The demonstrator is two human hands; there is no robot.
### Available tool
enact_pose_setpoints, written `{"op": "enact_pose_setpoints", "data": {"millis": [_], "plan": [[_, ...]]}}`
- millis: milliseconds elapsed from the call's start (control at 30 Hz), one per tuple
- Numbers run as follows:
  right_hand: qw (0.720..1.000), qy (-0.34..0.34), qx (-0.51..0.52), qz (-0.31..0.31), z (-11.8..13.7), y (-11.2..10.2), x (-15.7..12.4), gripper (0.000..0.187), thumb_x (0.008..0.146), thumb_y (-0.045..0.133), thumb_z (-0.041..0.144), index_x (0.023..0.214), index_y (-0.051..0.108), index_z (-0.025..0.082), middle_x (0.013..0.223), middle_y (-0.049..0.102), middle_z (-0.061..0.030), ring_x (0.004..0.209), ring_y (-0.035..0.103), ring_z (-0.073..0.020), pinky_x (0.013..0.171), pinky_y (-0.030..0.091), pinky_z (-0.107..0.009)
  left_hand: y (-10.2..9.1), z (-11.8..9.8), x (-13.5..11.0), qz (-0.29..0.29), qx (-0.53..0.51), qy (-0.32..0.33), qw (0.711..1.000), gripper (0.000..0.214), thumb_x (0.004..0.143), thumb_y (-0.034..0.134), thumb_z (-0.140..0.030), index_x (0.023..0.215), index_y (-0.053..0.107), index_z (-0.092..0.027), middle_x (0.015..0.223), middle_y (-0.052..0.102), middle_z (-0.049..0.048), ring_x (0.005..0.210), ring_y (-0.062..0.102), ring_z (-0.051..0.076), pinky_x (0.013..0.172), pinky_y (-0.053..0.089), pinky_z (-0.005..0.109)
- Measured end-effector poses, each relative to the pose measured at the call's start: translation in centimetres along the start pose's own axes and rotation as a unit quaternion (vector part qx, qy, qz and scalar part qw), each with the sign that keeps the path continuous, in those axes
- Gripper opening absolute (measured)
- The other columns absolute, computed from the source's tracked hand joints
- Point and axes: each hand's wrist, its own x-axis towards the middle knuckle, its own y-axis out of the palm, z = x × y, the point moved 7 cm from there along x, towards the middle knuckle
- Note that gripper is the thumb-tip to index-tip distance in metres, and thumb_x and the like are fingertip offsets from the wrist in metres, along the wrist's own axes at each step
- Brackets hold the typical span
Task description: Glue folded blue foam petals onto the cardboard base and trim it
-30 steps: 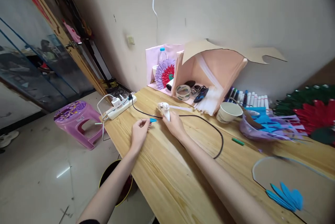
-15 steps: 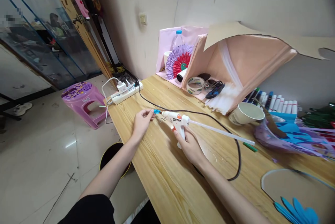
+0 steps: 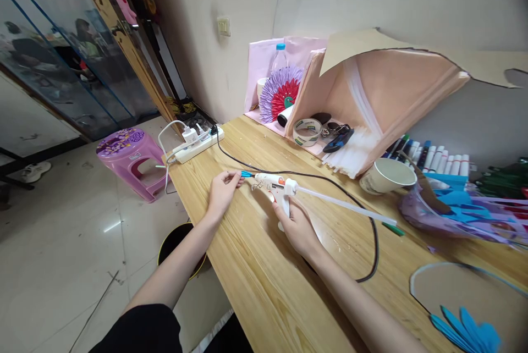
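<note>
Between the pinched fingertips of my left hand (image 3: pixel 223 191) is a small blue petal-shaped piece (image 3: pixel 246 174). Its free end points at the nozzle of a white hot glue gun (image 3: pixel 272 183); whether they touch I cannot tell. My right hand (image 3: pixel 297 226) wraps round the gun's handle, and a long clear glue stick (image 3: pixel 346 197) sticks out of its back. Low on the right, several blue petals (image 3: pixel 466 328) lie on a cardboard piece (image 3: pixel 466 287) with a pale blue edge.
A black cord (image 3: pixel 330 177) loops across the wooden table (image 3: pixel 256 276) near a power strip (image 3: pixel 200 147). Behind stand a pink box (image 3: pixel 317 78) with a tape roll (image 3: pixel 307 132), a paper cup (image 3: pixel 388 176) and markers (image 3: pixel 441 160). A pink stool (image 3: pixel 136 163) and a bin (image 3: pixel 177 243) are at left.
The view has shifted slightly. My left hand still pinches the blue piece at the nozzle, and my right hand keeps its grip on the glue gun.
</note>
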Motion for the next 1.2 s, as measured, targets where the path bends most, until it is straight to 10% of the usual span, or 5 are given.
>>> {"op": "enact_pose_setpoints", "data": {"millis": [1200], "plan": [[0.999, -0.004, -0.037, 0.000, 0.10, -0.21, 0.07, 0.033, 0.086, 0.042, 0.034, 0.110, 0.059, 0.018, 0.104, 0.064, -0.0079, 0.095, 0.057, -0.0243, 0.086, 0.042, -0.036, 0.00, -0.10, -0.09, 0.002, 0.003, 0.006, 1.000, 0.028, 0.065, 0.068, -0.038, 0.073, 0.066, -0.011, 0.068, 0.067, 0.0056, 0.063, 0.061, 0.014, 0.068, 0.050, 0.028]]}}
